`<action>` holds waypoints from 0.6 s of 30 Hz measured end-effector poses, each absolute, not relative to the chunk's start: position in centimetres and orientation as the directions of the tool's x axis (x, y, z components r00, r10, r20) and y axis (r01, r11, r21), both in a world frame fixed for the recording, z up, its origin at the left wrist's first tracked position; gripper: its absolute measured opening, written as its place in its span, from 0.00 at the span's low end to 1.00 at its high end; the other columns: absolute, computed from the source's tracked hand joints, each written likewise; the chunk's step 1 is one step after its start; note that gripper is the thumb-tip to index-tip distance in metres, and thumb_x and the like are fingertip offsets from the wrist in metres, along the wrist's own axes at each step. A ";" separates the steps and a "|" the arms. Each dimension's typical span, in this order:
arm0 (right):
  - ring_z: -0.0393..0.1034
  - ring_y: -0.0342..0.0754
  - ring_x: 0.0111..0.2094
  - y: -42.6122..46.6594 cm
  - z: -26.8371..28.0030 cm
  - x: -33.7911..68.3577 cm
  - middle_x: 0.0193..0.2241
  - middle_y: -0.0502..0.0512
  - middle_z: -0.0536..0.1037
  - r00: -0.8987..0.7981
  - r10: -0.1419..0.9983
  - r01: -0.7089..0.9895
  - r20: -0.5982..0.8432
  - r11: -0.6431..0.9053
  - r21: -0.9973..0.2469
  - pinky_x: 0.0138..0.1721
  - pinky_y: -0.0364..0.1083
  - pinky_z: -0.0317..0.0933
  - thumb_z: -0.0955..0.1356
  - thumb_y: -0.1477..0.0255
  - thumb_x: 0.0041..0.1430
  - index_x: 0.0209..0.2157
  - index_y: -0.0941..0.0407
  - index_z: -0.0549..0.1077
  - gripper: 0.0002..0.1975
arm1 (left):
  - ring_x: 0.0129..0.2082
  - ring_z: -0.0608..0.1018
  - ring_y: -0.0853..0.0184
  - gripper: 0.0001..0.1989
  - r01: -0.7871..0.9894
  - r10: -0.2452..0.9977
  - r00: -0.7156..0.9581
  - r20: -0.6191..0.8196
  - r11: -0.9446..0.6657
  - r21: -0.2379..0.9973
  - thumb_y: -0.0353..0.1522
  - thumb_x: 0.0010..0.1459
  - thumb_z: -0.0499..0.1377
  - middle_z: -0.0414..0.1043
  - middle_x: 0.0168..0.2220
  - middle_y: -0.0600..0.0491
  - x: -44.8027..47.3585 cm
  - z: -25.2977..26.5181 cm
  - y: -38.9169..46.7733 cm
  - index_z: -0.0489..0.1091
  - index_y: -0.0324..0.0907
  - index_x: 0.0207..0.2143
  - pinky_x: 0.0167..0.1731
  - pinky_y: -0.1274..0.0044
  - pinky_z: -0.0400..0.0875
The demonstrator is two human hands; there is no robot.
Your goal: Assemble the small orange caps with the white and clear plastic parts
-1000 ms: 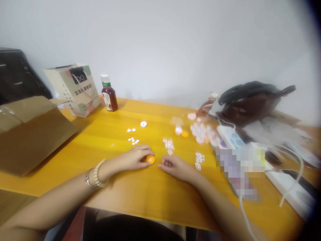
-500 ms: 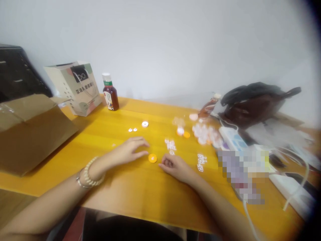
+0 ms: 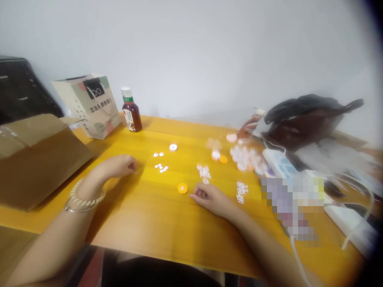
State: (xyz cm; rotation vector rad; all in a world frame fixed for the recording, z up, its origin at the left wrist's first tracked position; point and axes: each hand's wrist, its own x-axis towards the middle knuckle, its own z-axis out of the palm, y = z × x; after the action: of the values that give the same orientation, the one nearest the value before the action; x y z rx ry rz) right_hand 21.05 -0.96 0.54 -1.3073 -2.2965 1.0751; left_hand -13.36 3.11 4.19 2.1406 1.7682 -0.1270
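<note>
My left hand point(image 3: 123, 165) is at the left of the table, its fingers bent down and pressed together. A tiny pale piece point(image 3: 136, 172) shows at its fingertips; whether they grip it is too blurred to tell. My right hand point(image 3: 207, 195) rests on its side with curled fingers, and nothing shows in them. Just left of it lies a scalloped orange disc point(image 3: 182, 188) with a small pale centre. Between the hands lie several small white dots point(image 3: 161, 168). Behind them are two white pieces point(image 3: 158, 154) and a round white disc point(image 3: 173, 147).
White cut-out pieces point(image 3: 204, 172) lie beyond my right hand, more cut-outs point(image 3: 241, 192) right of it. Pale discs point(image 3: 247, 157) are heaped behind. A cardboard box point(image 3: 38, 159), paper bag point(image 3: 97, 107) and bottle point(image 3: 131, 113) stand left. A power strip point(image 3: 279, 165) and cables crowd the right.
My left hand has moved left, away from the orange disc, and its fingers have closed. The small white dots it covered now show. My right hand has stayed in place.
</note>
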 end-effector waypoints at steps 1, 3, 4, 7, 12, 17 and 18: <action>0.56 0.39 0.20 -1.0 0.6 21.1 0.18 0.45 0.63 -0.550 0.828 0.615 -0.110 0.314 -0.723 0.22 0.39 0.49 0.63 0.64 0.55 0.24 0.56 0.64 0.12 | 0.28 0.73 0.65 0.09 0.963 0.931 0.220 -0.293 -0.159 0.218 0.31 0.44 0.53 0.73 0.30 0.51 -13.3 4.1 3.3 0.71 0.42 0.29 0.26 0.78 0.61; 0.56 0.39 0.20 -1.0 0.6 21.1 0.18 0.45 0.62 -0.553 0.826 0.617 -0.109 0.318 -0.720 0.22 0.39 0.49 0.63 0.64 0.55 0.24 0.56 0.64 0.12 | 0.29 0.73 0.64 0.10 0.962 0.930 0.228 -0.288 -0.170 0.213 0.30 0.44 0.52 0.74 0.31 0.52 -13.2 3.9 3.5 0.71 0.43 0.29 0.26 0.78 0.62; 0.56 0.39 0.20 -1.0 0.6 21.1 0.18 0.45 0.62 -0.553 0.826 0.617 -0.107 0.320 -0.719 0.22 0.39 0.49 0.63 0.64 0.55 0.24 0.56 0.64 0.12 | 0.29 0.74 0.64 0.10 0.962 0.929 0.232 -0.287 -0.174 0.212 0.30 0.44 0.52 0.74 0.31 0.52 -13.2 3.8 3.6 0.71 0.43 0.29 0.26 0.78 0.62; 0.56 0.39 0.20 -1.0 0.5 21.2 0.18 0.45 0.63 -0.555 0.825 0.613 -0.103 0.323 -0.721 0.22 0.39 0.49 0.63 0.64 0.55 0.24 0.56 0.64 0.11 | 0.29 0.74 0.64 0.10 0.960 0.928 0.239 -0.286 -0.181 0.215 0.31 0.44 0.52 0.74 0.31 0.52 -13.1 3.5 3.8 0.70 0.42 0.29 0.27 0.78 0.62; 0.55 0.39 0.20 -1.0 0.7 21.2 0.18 0.45 0.62 -0.555 0.824 0.616 -0.108 0.321 -0.720 0.22 0.39 0.49 0.63 0.64 0.55 0.24 0.56 0.65 0.11 | 0.27 0.73 0.65 0.09 0.960 0.919 0.244 -0.308 -0.184 0.214 0.30 0.43 0.52 0.73 0.28 0.52 -12.9 3.6 3.5 0.70 0.42 0.28 0.25 0.78 0.61; 0.56 0.39 0.21 -1.0 0.8 21.2 0.18 0.45 0.63 -0.558 0.822 0.612 -0.110 0.319 -0.723 0.22 0.39 0.49 0.63 0.64 0.55 0.24 0.56 0.65 0.11 | 0.23 0.71 0.66 0.09 0.960 0.917 0.240 -0.319 -0.175 0.220 0.31 0.43 0.51 0.72 0.26 0.52 -12.6 3.9 3.2 0.69 0.40 0.27 0.22 0.78 0.58; 0.56 0.39 0.21 -1.0 0.7 21.2 0.18 0.45 0.63 -0.560 0.821 0.611 -0.110 0.319 -0.725 0.22 0.39 0.49 0.63 0.64 0.55 0.24 0.56 0.65 0.11 | 0.23 0.71 0.66 0.09 0.961 0.918 0.237 -0.318 -0.173 0.216 0.32 0.44 0.52 0.72 0.26 0.52 -12.6 3.9 3.2 0.69 0.40 0.26 0.22 0.78 0.58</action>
State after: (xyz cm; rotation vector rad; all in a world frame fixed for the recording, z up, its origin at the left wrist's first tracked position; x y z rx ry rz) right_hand 21.17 -1.04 0.74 -1.2925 -2.3096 1.0809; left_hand -12.61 3.21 3.92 2.1493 1.7312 -0.1616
